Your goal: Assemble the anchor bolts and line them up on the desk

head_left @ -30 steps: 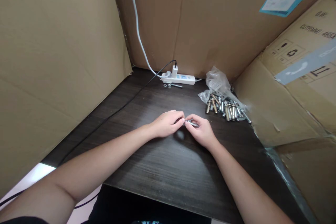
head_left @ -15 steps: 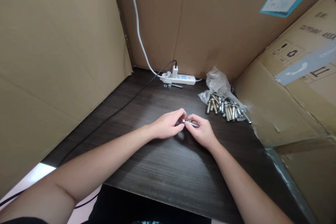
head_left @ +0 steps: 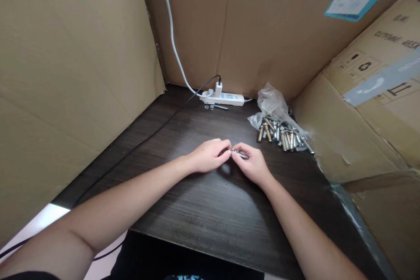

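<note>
Around the scene, tall cardboard boxes [head_left: 65, 74] are stood on three sides, and a dark wooden table [head_left: 210, 210] is enclosed between them. At the back of the table a white power strip [head_left: 225, 97] is laid against the cardboard, with a white cable [head_left: 170, 30] run up from it and a black cable [head_left: 147, 138] led off to the left. To the right, a heap of metal anchor bolts [head_left: 282, 135] is spilled from a clear plastic bag [head_left: 271, 103], well apart from the strip. Near the middle of the table the left hand [head_left: 208, 156] and the right hand [head_left: 251, 164] are brought together just above the surface, fingertips almost touching. A single small bolt [head_left: 241, 154] is clamped in the fingers of the right hand, while its left end is pinched by the closed fingers of the left hand. Just in front of the strip a loose bolt and washers [head_left: 216, 106] are laid.
</note>
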The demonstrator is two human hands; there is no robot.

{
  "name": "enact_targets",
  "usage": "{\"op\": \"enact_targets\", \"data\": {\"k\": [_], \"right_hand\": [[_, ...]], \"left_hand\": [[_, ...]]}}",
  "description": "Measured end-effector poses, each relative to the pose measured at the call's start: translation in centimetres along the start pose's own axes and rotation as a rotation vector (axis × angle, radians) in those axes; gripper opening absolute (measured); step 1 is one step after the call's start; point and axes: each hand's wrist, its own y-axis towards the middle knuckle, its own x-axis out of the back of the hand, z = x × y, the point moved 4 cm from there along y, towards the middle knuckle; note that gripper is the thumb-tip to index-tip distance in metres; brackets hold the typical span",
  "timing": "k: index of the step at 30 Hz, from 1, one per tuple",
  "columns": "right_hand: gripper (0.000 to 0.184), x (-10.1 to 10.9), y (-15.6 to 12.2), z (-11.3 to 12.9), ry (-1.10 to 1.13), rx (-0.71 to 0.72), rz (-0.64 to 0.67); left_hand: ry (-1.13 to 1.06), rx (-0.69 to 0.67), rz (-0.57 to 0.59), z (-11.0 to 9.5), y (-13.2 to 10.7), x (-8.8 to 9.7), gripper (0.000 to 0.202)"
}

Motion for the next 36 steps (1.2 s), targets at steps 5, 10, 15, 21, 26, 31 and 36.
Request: {"op": "enact_targets", "data": {"k": [5,10,15,21,26,31,36], "right_hand": [[0.018,0.0,0.0,0.1,0.009,-0.007,-0.006],[0.018,0.0,0.0,-0.1,0.009,-0.002,-0.013],[0.019,0.1,-0.1,-0.1,0.027,-0.010,-0.036],[0.021,0.2,-0.2,0.2,0.081,0.011,-0.093],[0.021,0.1,-0.5,1.1,0.113,0.107,-0.091],[0.025,-0.2,-0.5,1.4,0.033,0.148,-0.037],[0.025,-0.3,-0.4,1.3,-0.044,0.160,-0.016]], "left_hand": [[0.052,-0.008,-0.025,0.3,0.2,-0.2,0.027],[-0.031,0.048,-0.095,0.6,0.2,0.1,0.024],[-0.440,0.147,-0.247,1.0,0.3,0.5,0.025],[-1.181,0.390,-0.113,1.1,0.6,-0.7,0.022],[-1.376,0.484,0.098,0.6,0.2,-1.2,0.014],[-1.439,0.553,0.199,0.5,-0.1,-1.7,0.018],[-1.406,0.530,0.195,0.2,-0.1,-1.7,0.018]]}}
